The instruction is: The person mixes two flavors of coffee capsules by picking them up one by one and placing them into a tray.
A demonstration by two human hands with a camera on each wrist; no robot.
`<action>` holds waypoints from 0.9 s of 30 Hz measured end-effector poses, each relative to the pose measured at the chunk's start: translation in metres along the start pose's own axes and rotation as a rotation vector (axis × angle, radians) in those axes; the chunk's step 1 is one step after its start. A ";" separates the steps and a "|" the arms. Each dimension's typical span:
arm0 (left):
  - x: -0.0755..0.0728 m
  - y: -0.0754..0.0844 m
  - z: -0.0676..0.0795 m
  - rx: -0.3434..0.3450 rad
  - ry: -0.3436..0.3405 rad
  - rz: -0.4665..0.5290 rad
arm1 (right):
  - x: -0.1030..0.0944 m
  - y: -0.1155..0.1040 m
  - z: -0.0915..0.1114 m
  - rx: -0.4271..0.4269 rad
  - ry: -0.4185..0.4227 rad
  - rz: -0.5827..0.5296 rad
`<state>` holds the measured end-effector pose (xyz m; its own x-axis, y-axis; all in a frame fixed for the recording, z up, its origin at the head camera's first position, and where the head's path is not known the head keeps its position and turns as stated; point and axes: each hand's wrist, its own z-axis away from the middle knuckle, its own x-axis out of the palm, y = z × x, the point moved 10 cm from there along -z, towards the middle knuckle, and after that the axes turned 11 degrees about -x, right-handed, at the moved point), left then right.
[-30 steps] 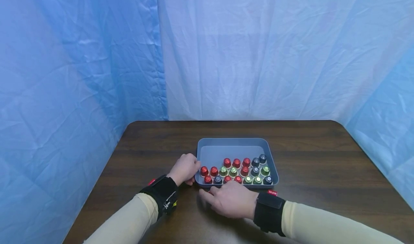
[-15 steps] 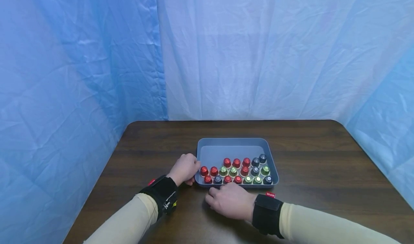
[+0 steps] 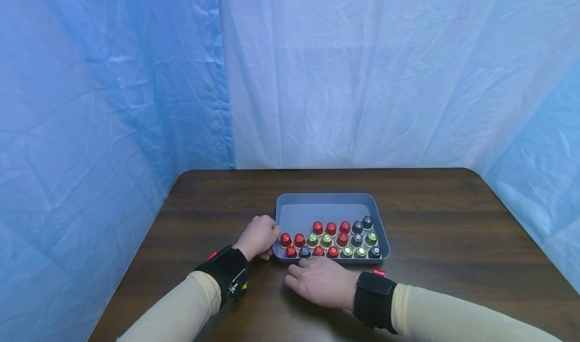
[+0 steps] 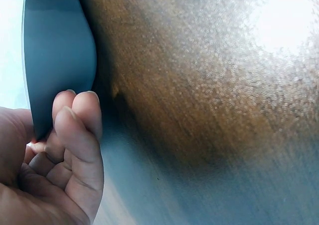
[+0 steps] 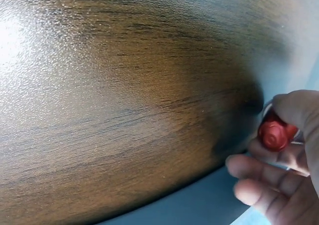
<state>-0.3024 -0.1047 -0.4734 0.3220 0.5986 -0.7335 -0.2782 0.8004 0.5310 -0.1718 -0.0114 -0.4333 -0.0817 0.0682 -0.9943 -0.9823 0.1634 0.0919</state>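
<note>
A blue-grey tray (image 3: 326,199) holds rows of red, green and dark coffee capsules along its near half. At its left side my left hand (image 3: 259,236) grips the rim, thumb inside and fingers curled against the outer wall (image 4: 57,45) in the left wrist view. Just in front of the tray's near edge is my right hand (image 3: 323,282). Thumb and fingers there pinch a red coffee capsule (image 5: 275,133), seen in the right wrist view; in the head view the hand hides it.
The tray stands on a dark wooden table (image 3: 217,196). Pale blue sheets (image 3: 353,80) hang behind the table and along both sides. Each wrist wears a black strap (image 3: 375,300). Bare tray floor (image 3: 294,216) shows behind the capsules at the far left.
My right hand has shifted slightly right, and its outstretched finger has drawn in. My left hand stays on the tray's rim. The capsules in the tray keep their places.
</note>
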 end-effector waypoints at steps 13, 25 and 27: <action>0.000 -0.001 0.000 0.001 -0.008 0.012 | -0.003 0.005 0.002 0.010 0.026 -0.114; 0.000 -0.001 -0.001 -0.014 -0.008 0.009 | -0.019 0.003 0.006 -0.011 0.025 -0.199; 0.000 -0.001 -0.001 -0.016 -0.008 0.006 | -0.025 0.005 0.007 0.007 0.041 -0.247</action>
<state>-0.3024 -0.1057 -0.4746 0.3278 0.6034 -0.7269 -0.2943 0.7964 0.5284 -0.1738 -0.0058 -0.4072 0.1540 -0.0146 -0.9880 -0.9721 0.1766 -0.1541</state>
